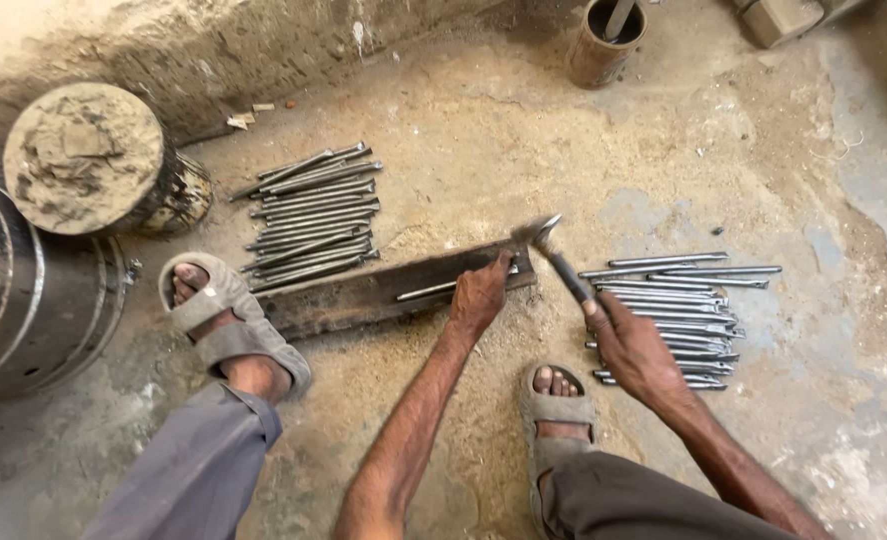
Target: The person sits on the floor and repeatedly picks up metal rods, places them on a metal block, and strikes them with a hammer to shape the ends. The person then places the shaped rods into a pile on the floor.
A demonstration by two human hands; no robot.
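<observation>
A dark steel bar (363, 295) lies on the ground between my feet, and a thin metal rod (431, 291) rests along its top. My left hand (480, 296) pinches the right end of that rod and holds it down on the bar. My right hand (631, 345) grips the handle of a small hammer (547, 247), whose head hovers just above the bar's right end. A row of similar rods (313, 215) lies beyond the bar at the left. Another pile of rods (678, 315) lies at the right, partly under my right hand.
A large metal drum (23, 290) and a dusty round can (93, 160) stand at the left. A rusty tin (603, 40) sits at the top. My sandalled feet (228, 320) (558, 400) rest on the rough concrete floor by a wall.
</observation>
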